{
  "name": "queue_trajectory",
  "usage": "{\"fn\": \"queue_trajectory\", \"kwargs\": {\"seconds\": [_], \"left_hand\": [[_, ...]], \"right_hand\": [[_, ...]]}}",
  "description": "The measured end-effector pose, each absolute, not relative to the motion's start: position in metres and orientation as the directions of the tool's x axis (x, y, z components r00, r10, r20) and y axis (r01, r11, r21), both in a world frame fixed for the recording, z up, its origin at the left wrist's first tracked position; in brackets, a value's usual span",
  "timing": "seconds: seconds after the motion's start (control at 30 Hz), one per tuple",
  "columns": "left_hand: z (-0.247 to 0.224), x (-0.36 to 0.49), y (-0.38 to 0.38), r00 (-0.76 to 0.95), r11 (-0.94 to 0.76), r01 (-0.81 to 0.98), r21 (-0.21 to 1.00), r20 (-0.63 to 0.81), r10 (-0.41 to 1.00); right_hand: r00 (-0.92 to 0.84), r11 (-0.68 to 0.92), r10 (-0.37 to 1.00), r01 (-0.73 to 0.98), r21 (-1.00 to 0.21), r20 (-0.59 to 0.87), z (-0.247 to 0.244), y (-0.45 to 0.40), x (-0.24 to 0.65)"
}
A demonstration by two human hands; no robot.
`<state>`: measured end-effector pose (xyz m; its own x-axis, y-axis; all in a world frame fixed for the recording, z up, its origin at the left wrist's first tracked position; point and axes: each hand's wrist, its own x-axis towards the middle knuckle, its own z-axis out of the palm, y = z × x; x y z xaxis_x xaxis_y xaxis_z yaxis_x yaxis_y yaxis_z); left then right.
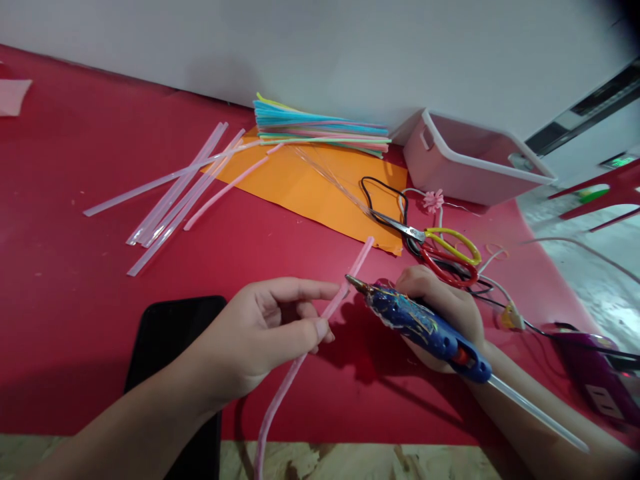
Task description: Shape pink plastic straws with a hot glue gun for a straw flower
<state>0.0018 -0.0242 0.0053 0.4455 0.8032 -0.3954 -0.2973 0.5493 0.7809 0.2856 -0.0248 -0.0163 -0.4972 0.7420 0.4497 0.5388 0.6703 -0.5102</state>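
Observation:
Pinched between the thumb and fingers of my left hand (280, 327) is a long pink pipe cleaner (285, 388), its upper end pointing up and right and its lower end hanging past the table's front edge. My right hand (445, 313) is wrapped round a blue glue gun (425, 327), smeared with dried glue. The gun's metal tip is at the pipe cleaner, just right of my left fingertips; whether they touch I cannot tell. A clear glue stick (537, 412) sticks out of the gun's back end.
Clear glue sticks (183, 190) and a pink piece (225, 192) lie left. Behind are orange paper (300, 183), coloured pipe cleaners (320, 127) and a bin (475, 173). Scissors (450, 250) and cables lie right, near a purple power strip (590, 373). A black phone (173, 333) lies under my left forearm.

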Motion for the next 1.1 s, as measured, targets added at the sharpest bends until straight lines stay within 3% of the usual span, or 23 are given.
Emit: {"fn": "queue_trajectory", "kwargs": {"seconds": [0.77,1.1], "left_hand": [[0.0089,0.0021,-0.0265,0.475,0.563,-0.322,0.761,-0.385,0.791],[0.0105,0.0043,-0.0251,0.433,0.56,-0.24,0.793,-0.429,0.793]], "right_hand": [[-0.447,0.657,0.752,0.563,-0.501,0.484,-0.0133,-0.022,0.2839],[-0.429,0.655,0.749,0.593,-0.469,0.504,-0.0122,-0.022,0.2845]]}}
